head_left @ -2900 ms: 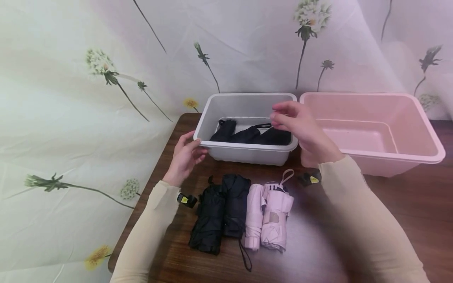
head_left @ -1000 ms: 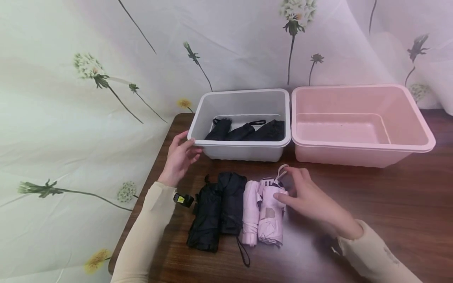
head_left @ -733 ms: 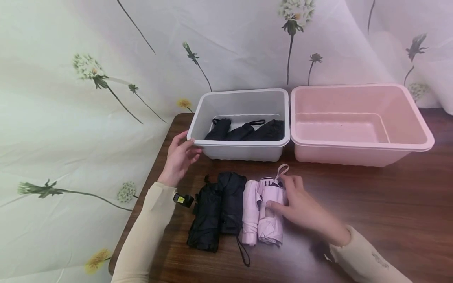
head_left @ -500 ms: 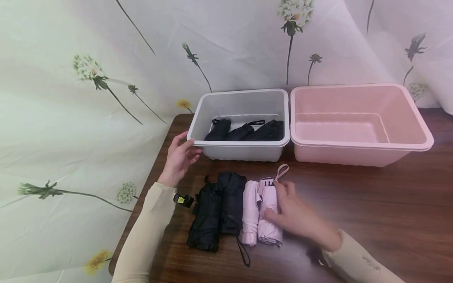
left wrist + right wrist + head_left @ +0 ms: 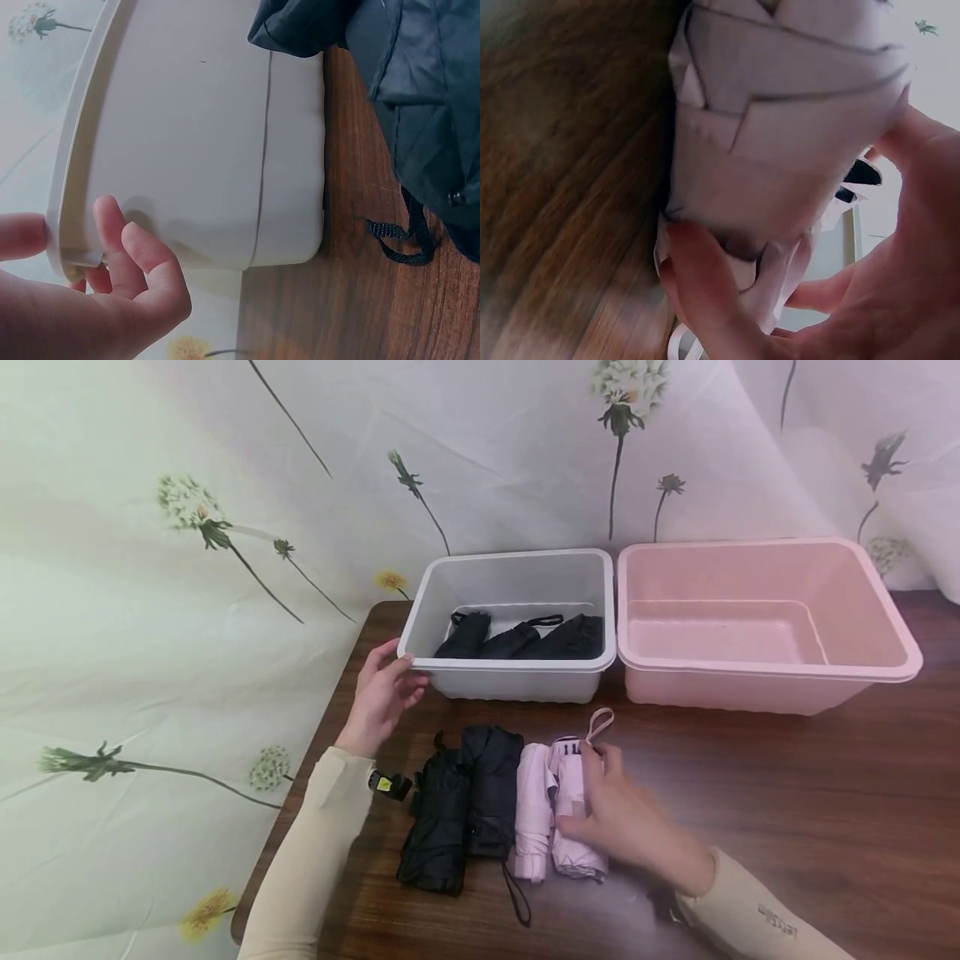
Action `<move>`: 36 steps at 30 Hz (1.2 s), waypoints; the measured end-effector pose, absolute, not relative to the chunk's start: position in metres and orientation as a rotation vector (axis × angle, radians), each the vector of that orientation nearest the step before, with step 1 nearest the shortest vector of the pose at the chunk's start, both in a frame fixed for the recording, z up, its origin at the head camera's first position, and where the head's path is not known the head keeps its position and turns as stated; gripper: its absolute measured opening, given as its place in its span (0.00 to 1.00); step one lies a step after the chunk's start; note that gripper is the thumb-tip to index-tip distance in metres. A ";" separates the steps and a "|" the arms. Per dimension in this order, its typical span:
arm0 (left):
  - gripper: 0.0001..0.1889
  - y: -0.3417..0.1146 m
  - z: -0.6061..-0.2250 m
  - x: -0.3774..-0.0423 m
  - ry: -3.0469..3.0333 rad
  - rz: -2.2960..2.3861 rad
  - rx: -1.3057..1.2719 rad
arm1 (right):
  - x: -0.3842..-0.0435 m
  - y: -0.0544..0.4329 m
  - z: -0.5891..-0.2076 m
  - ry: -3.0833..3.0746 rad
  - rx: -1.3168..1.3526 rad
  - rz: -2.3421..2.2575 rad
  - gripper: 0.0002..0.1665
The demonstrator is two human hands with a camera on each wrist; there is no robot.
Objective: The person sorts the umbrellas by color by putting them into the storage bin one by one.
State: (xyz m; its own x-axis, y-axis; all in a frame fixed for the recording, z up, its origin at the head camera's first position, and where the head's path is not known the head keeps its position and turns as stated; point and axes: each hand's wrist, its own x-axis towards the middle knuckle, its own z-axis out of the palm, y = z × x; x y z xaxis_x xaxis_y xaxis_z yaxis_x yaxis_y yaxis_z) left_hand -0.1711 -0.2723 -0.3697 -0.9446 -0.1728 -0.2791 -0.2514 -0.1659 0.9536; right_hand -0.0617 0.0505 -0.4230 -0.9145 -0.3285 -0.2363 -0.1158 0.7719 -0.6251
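Patterned-end pink umbrella (image 5: 570,785) lies on the wooden surface (image 5: 825,777), rightmost of four. Right hand (image 5: 630,822), over the grey bin (image 5: 517,685) about three seconds back, now has its grip clamped round this umbrella. Left hand (image 5: 380,697) unchanged: pinching that bin's near-left corner rim. Slimmer pink umbrella (image 5: 534,810) close alongside, blocking the left; two black umbrellas (image 5: 491,793) beyond it. Pink bin (image 5: 750,689) behind, right.

Left hand (image 5: 378,697) holds grey bin (image 5: 517,685) by near-left rim; black umbrellas (image 5: 566,639) inside. Right hand (image 5: 626,814) grips wider pink umbrella (image 5: 570,785); slimmer pink umbrella (image 5: 533,810), two black ones (image 5: 493,785) to left. Pink bin (image 5: 750,687) far right.
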 end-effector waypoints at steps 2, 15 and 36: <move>0.24 -0.272 -0.370 -0.171 1.996 2.301 -0.504 | -0.063 0.053 -0.423 2.617 -0.326 -0.904 0.66; 0.25 -0.271 -0.369 -0.171 2.000 2.298 -0.486 | -0.077 0.086 -0.427 2.675 -0.356 -0.748 0.65; 0.25 -0.272 -0.369 -0.171 2.015 2.289 -0.491 | -0.081 0.099 -0.428 2.568 -0.316 -0.822 0.64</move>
State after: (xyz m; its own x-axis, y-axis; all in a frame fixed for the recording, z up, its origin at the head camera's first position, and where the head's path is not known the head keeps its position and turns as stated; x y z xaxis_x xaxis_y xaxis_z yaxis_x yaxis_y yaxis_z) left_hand -0.1707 -0.2717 -0.3689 -0.9480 -0.1685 -0.2699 -0.2463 -0.1482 0.9578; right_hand -0.0814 0.0986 -0.4282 -0.8845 -0.3355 -0.3241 -0.0848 0.7989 -0.5955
